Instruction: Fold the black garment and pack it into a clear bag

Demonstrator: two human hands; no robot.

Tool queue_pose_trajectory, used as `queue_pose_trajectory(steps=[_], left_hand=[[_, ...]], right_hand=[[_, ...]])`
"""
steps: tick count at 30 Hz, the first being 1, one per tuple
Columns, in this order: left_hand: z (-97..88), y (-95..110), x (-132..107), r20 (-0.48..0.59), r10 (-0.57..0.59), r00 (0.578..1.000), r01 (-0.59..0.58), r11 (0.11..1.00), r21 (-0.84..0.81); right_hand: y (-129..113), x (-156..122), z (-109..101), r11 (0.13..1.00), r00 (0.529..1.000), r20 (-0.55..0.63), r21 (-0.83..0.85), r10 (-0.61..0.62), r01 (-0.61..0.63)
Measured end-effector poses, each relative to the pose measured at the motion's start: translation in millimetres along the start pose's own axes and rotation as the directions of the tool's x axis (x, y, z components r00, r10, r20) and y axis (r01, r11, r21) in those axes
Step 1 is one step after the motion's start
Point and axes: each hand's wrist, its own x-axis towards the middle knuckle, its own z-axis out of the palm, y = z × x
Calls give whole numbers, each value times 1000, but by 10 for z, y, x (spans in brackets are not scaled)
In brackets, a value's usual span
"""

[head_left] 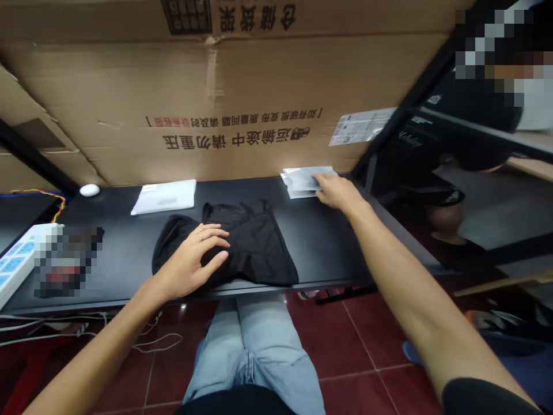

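Observation:
A black garment, folded and slightly rumpled, lies flat near the front edge of the dark table. My left hand rests over its left part, fingers stretched out and thumb apart, gripping nothing. Farther back on the right lies a small stack of translucent plastic bags. Reaching out to it, my right hand has its thumb and fingers closed at the right edge of the top bag. Part of that edge is hidden beneath the fingers.
A flat white packet lies behind the garment on the left, with a white rounded object beyond. A power strip sits at the far left. Cardboard walls the back. A person in dark clothing is at the right.

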Motion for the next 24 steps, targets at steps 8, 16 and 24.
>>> queue_pose_trajectory(steps=[8,16,24], left_hand=[[-71,86,64,-372,-32,928,23,999,-29],[16,93,242,-377,11,926,56,984,168],[143,-114,86,-74,92,993,-64,944,323]], right_hand=[[-506,-194,-359,994,983,-176,-104,-53,35],[-2098,-731,-358,804,782,-193,-72,-592,591],[-2379,-969,-194,673,660,-136,-79,-738,736]])
